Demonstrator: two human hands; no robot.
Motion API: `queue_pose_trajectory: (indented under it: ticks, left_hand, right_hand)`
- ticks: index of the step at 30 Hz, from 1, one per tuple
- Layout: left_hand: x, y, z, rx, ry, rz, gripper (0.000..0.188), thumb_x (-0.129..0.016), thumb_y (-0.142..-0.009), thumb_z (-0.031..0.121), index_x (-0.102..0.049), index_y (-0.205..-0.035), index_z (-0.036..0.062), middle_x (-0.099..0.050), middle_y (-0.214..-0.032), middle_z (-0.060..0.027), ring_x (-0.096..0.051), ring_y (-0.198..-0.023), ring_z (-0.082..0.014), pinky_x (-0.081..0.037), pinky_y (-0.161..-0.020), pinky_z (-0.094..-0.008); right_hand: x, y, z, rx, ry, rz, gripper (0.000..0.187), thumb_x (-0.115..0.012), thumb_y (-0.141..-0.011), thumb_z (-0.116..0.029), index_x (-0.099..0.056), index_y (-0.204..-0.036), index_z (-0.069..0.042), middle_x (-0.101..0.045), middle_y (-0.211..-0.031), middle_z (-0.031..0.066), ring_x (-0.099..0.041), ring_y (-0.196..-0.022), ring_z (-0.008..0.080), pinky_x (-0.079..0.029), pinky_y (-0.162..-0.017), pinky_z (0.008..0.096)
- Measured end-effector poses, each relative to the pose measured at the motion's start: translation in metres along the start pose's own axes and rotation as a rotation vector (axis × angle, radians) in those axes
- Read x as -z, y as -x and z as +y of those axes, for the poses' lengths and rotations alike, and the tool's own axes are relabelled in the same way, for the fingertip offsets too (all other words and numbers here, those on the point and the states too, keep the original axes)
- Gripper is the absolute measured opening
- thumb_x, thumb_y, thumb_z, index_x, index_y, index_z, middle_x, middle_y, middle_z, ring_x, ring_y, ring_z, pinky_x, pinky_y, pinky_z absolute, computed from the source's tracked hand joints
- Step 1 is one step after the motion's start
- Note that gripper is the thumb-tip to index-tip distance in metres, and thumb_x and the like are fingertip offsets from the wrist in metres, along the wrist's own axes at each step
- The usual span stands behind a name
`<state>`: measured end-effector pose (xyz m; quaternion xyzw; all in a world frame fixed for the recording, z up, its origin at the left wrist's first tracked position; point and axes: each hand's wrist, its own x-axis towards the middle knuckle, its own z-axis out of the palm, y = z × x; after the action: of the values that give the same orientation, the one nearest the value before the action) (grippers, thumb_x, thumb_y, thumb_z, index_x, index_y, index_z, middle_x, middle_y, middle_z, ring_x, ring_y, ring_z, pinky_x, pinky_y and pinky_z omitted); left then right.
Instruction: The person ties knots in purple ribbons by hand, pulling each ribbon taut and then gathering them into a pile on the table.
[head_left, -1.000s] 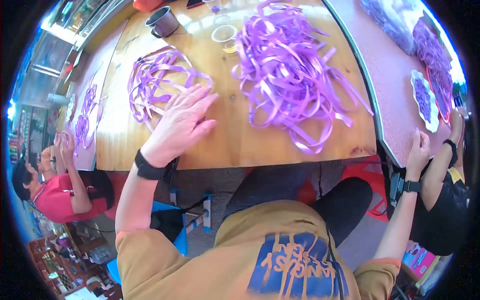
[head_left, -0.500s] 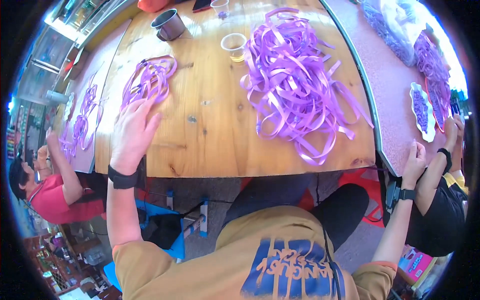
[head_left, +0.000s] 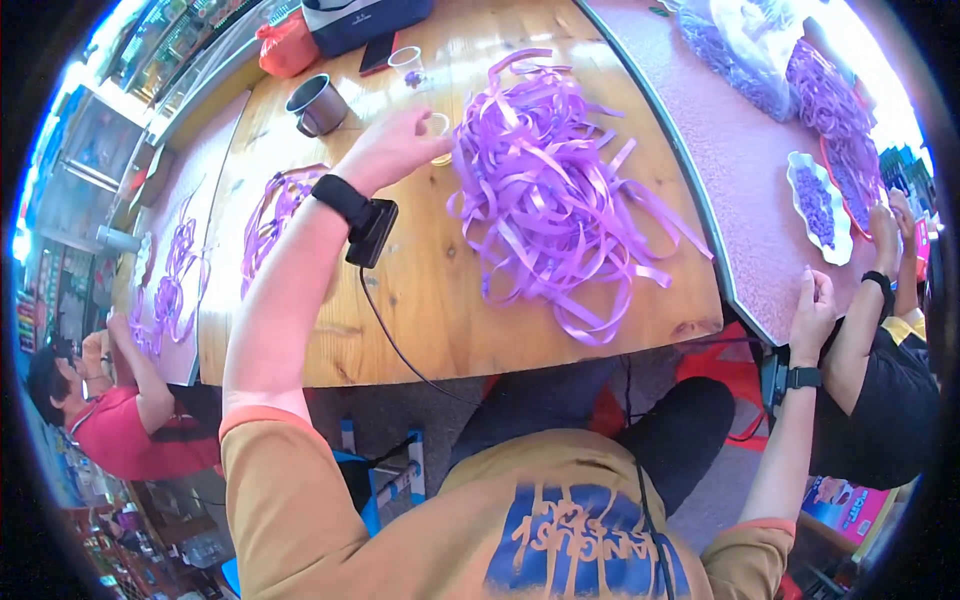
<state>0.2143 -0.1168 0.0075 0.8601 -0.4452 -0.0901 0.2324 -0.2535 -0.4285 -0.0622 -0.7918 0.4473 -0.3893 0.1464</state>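
My left hand (head_left: pixel 402 145) is stretched over the wooden table (head_left: pixel 330 350), its fingers apart beside a small clear plastic cup (head_left: pixel 438 122) that they partly cover. Whether they touch the cup is unclear. Just right of those fingertips lies a large heap of purple ribbon loops (head_left: pixel 550 190). A smaller bunch of purple ribbons (head_left: pixel 265 215) is partly hidden behind my left forearm. Far to the right, my right hand (head_left: pixel 814 312) is closed in a pinch at the edge of the pink side table (head_left: pixel 730 190); anything between its fingertips is too small to make out.
At the back stand a metal mug (head_left: pixel 317 105), another clear cup (head_left: pixel 407 66), an orange bag (head_left: pixel 286 46) and a dark blue bag (head_left: pixel 368 20). A white scalloped tray (head_left: pixel 820 210) holds small purple pieces. Co-workers sit at both sides. A cable hangs from my left wrist device (head_left: pixel 372 234).
My left hand has left the smaller ribbon bunch and moved right and forward to the clear cup by the large heap. The view has shifted slightly; my right hand stays pinched.
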Motion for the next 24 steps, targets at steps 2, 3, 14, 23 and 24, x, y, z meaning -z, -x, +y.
queue_pose_trajectory:
  ticks: [2,3,14,23,24]
  left_hand:
    - [0.003,-0.003,-0.008,0.008,-0.043,0.006,0.066,-0.062,-0.072,0.043,-0.05,-0.115,-0.0064,-0.059,-0.101,-0.0192,-0.057,-0.093,-0.0284,-0.044,-0.081,-0.0343]
    - [0.006,-0.003,-0.014,0.022,-0.083,0.021,0.067,-0.062,-0.072,0.044,-0.05,-0.115,-0.0068,-0.059,-0.099,-0.0185,-0.057,-0.092,-0.0277,-0.044,-0.08,-0.0335]
    - [0.025,0.014,-0.025,0.188,-0.205,0.003,0.062,-0.065,-0.074,0.037,-0.048,-0.117,-0.004,-0.06,-0.095,-0.0116,-0.057,-0.085,-0.0185,-0.045,-0.071,-0.0297]
    - [0.019,0.024,-0.029,0.004,-0.367,0.218,0.059,-0.064,-0.07,0.041,-0.053,-0.113,0.0028,-0.044,-0.127,-0.0219,-0.041,-0.119,-0.0326,-0.035,-0.096,-0.0352]
    - [0.015,0.024,-0.029,0.002,-0.365,0.216,0.059,-0.064,-0.07,0.041,-0.053,-0.113,0.0028,-0.044,-0.127,-0.0219,-0.041,-0.119,-0.0326,-0.035,-0.096,-0.0352]
  right_hand:
    - [-0.001,0.001,0.001,-0.005,-0.013,-0.005,0.02,-0.053,-0.09,-0.02,-0.059,-0.092,-0.001,-0.058,-0.078,0.0017,-0.052,-0.072,0.0089,-0.044,-0.069,0.0251]
    - [-0.003,0.0,0.001,-0.005,-0.032,-0.005,0.02,-0.053,-0.09,-0.02,-0.059,-0.092,-0.001,-0.058,-0.078,0.0014,-0.052,-0.072,0.0086,-0.043,-0.069,0.0248]
    - [-0.001,0.0,0.007,-0.015,-0.023,-0.018,0.022,-0.053,-0.09,-0.022,-0.059,-0.092,-0.001,-0.056,-0.078,0.0005,-0.051,-0.072,0.008,-0.043,-0.069,0.0239]
    - [-0.001,0.0,0.006,-0.033,-0.016,-0.02,0.022,-0.053,-0.09,-0.022,-0.058,-0.093,-0.001,-0.057,-0.081,0.0017,-0.052,-0.077,0.0093,-0.042,-0.073,0.0248]
    - [0.0,0.0,0.006,-0.035,-0.002,-0.02,0.022,-0.053,-0.09,-0.022,-0.058,-0.093,-0.001,-0.058,-0.081,0.002,-0.052,-0.077,0.0096,-0.043,-0.073,0.0249]
